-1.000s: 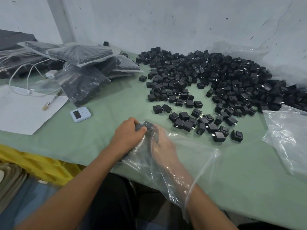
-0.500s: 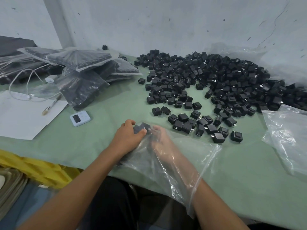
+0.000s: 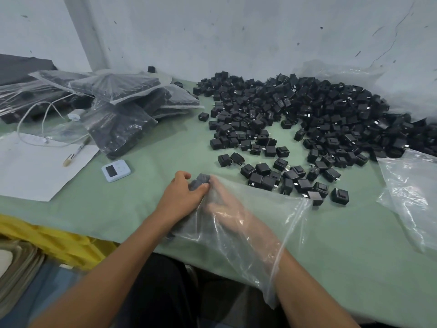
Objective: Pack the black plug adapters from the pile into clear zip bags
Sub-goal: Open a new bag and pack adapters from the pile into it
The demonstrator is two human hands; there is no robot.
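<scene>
Left hand [image 3: 182,197] grips the closed end of the clear zip bag [image 3: 257,223] from outside, fingers and thumb curled round the film and the few black plug adapters [image 3: 201,182] bunched inside it. Right hand [image 3: 227,205] is inside the bag, past the wrist, fingers reaching toward that same bunch. Through the creased film I cannot tell whether they pinch an adapter or only press on it. Bag mouth sits loose round my right forearm.

Position: bag lies on the green table cover [image 3: 165,150] on my side of the pile [image 3: 307,110], just short of the pile's nearest stragglers [image 3: 272,178]. Packed bags [image 3: 132,102] are heaped left of the pile. A spare empty bag [image 3: 411,200] lies at the pile's near right edge. Small white timer [image 3: 115,170] sits left of the pile, nearer me than the packed bags.

Judgement: early in this bag, with only a handful in and a large pile to go.

Risks from here:
- Drawing the right hand out. Film clings to skin, so if the left grip slackens the bag could turn with the arm and tip the adapters toward the mouth.
- The mouth appears to hang past the near table edge, so anything that slides out lands in my lap or on the floor.
- Metal prongs against thin film. Squeezing the bunch hard could snag or pierce it.
- The count. The bunch is half hidden under my left fingers, which makes it easy to lose track.
</scene>
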